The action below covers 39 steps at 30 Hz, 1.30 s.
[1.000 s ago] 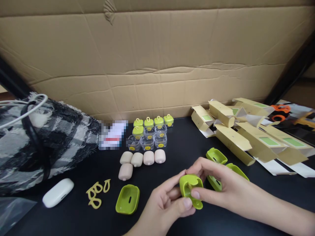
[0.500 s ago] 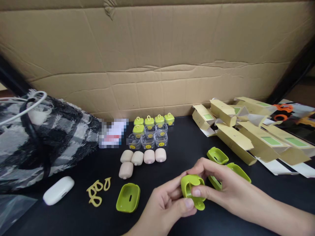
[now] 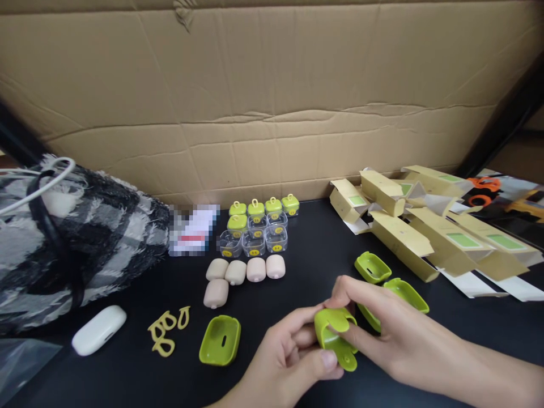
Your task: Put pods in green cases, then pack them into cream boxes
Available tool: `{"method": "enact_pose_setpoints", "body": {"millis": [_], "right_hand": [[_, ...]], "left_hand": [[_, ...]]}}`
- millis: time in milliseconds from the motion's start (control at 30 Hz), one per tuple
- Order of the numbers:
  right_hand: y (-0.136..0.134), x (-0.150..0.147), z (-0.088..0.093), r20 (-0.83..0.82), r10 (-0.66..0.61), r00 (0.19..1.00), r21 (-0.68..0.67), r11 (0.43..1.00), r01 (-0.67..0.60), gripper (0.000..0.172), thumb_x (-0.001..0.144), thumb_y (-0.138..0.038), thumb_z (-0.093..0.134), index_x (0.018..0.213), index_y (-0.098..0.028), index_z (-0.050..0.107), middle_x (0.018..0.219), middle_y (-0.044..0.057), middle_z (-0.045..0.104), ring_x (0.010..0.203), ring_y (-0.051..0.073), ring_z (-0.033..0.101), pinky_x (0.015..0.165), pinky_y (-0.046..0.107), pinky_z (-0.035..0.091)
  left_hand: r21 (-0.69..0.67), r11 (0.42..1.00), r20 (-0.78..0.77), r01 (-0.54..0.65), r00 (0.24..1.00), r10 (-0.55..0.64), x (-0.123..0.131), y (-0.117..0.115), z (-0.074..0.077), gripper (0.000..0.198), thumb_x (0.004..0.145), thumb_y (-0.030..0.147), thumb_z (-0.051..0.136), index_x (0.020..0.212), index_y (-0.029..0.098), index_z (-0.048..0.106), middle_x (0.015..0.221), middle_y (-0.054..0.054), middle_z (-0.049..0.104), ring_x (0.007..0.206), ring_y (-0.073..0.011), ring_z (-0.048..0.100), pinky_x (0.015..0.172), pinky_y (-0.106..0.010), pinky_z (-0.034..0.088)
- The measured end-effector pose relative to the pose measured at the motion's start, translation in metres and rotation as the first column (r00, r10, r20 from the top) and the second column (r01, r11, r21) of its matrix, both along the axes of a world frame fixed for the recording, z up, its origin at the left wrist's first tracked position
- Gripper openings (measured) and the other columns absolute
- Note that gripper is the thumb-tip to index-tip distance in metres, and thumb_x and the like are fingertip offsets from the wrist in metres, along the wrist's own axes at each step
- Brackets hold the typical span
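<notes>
1. In our left hand point(image 3: 293, 354) we hold the green case point(image 3: 330, 338), the fingers curled around its near side with the thumb pressed to the edge.
2. Our right hand point(image 3: 385, 320) grips the same case from its 3 o'clock side, fingers closed behind it; the thumb enters its opening, the tip hidden.
3. The case is tilted above the black bench point(image 3: 272, 317), with its opening toward us and a rounded flap hanging at 5 o'clock.
4. From the case, at 9 o'clock, we see a green tray point(image 3: 220, 341) with a slot, then four yellow loops point(image 3: 165, 347), then a white case point(image 3: 100, 330).
5. At 10 o'clock, five pale little boxes point(image 3: 256, 270) sit grouped together.
6. At 11 o'clock, clear tubs point(image 3: 254, 243) stand in rows, some with green lids point(image 3: 255, 208).
7. At 1 to 2 o'clock lie more green trays point(image 3: 407, 296), one partly hidden by our right hand, and opened cartons point(image 3: 399, 238) beyond.
</notes>
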State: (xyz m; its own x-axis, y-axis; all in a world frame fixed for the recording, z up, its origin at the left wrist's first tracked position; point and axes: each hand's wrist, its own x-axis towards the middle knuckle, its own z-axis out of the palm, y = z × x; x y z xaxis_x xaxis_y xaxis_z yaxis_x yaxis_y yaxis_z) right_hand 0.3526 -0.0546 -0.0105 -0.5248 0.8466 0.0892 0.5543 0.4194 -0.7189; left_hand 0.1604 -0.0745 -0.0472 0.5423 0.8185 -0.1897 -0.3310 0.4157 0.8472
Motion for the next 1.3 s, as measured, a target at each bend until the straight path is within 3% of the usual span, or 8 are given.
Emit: {"method": "enact_pose_setpoints", "body": {"millis": [100,167,300,500,833,1000,1167,1300], "right_hand": [[0.005,0.001,0.004,-0.06,0.018,0.998,-0.042,0.999,-0.02,0.004,0.091,-0.022,0.051,0.087,-0.022,0.052,0.079,-0.002,0.059,0.072,0.013,0.057,0.065,0.026,0.046],[0.007,0.003,0.007,-0.144,0.034,0.989,-0.113,0.992,-0.05,0.014,0.094,-0.032,0.051,0.1,-0.022,0.057,0.084,0.0,0.062,0.078,0.015,0.06,0.071,0.027,0.049],[0.003,0.006,0.011,-0.256,0.055,0.965,-0.153,0.984,-0.096,0.028,0.095,-0.036,0.053,0.121,-0.025,0.054,0.094,0.001,0.065,0.088,0.014,0.062,0.081,0.027,0.051],[-0.005,0.003,0.014,-0.224,0.121,0.967,-0.128,0.98,-0.153,0.022,0.095,-0.032,0.053,0.115,-0.025,0.059,0.094,0.001,0.067,0.087,0.014,0.063,0.08,0.026,0.052],[-0.009,0.0,0.022,-0.147,0.123,0.981,-0.039,0.991,-0.13,0.017,0.088,-0.025,0.059,0.104,-0.024,0.064,0.09,0.0,0.067,0.084,0.014,0.065,0.077,0.023,0.054],[-0.009,-0.001,0.019,-0.145,0.153,0.978,-0.016,0.988,-0.157,0.019,0.085,-0.024,0.063,0.104,-0.024,0.064,0.095,0.001,0.068,0.088,0.015,0.065,0.08,0.024,0.053],[-0.008,-0.002,0.015,-0.146,0.137,0.98,0.035,0.99,-0.133,0.026,0.089,-0.024,0.059,0.115,-0.028,0.059,0.096,0.0,0.066,0.089,0.015,0.065,0.079,0.024,0.054],[-0.005,-0.002,0.014,-0.144,0.121,0.982,-0.007,0.992,-0.123,0.031,0.091,-0.028,0.058,0.122,-0.027,0.051,0.092,0.001,0.064,0.085,0.015,0.065,0.075,0.025,0.055]], "left_hand": [[0.008,1.0,0.074,-0.017,0.997,0.017,0.002,0.003,-0.006,0.038,0.074,0.032,0.08,0.107,0.019,0.068,0.081,-0.004,0.075,0.069,-0.0146,0.072,0.057,-0.021,0.058],[-0.01,0.998,0.087,-0.063,0.994,0.064,0.002,0.006,-0.005,0.039,0.072,0.032,0.082,0.104,0.015,0.066,0.073,-0.001,0.071,0.058,-0.0108,0.067,0.046,-0.016,0.052],[-0.051,0.985,0.051,-0.163,0.985,0.165,0.003,0.007,0.003,0.037,0.067,0.029,0.085,0.093,0.015,0.063,0.067,0.003,0.065,0.051,-0.0059,0.056,0.045,-0.016,0.052],[-0.046,0.996,0.047,-0.071,0.996,0.073,0.002,0.007,0.004,0.035,0.07,0.036,0.083,0.084,0.015,0.058,0.06,0.001,0.068,0.046,-0.0056,0.057,0.037,-0.01,0.046],[0.009,1.0,0.061,0.0,0.998,0.0,0.0,0.007,-0.004,0.045,0.067,0.045,0.083,0.086,0.016,0.053,0.063,0.003,0.068,0.044,-0.0048,0.061,0.044,-0.014,0.053],[0.055,0.998,-0.022,-0.013,1.0,0.014,0.0,0.008,-0.009,0.044,0.071,0.049,0.079,0.085,0.018,0.051,0.06,0.003,0.066,0.04,-0.0035,0.055,0.037,-0.009,0.042],[0.036,0.997,-0.095,-0.066,0.993,0.069,0.0,0.007,-0.006,0.052,0.068,0.052,0.079,0.099,0.019,0.055,0.061,0.005,0.062,0.035,-0.0015,0.044,0.033,-0.01,0.034],[0.039,0.996,-0.096,-0.078,0.992,0.081,0.0,0.006,-0.002,0.039,0.074,0.048,0.076,0.089,0.02,0.054,0.05,0.01,0.054,0.032,-0.0014,0.038,0.031,-0.011,0.031]]}}
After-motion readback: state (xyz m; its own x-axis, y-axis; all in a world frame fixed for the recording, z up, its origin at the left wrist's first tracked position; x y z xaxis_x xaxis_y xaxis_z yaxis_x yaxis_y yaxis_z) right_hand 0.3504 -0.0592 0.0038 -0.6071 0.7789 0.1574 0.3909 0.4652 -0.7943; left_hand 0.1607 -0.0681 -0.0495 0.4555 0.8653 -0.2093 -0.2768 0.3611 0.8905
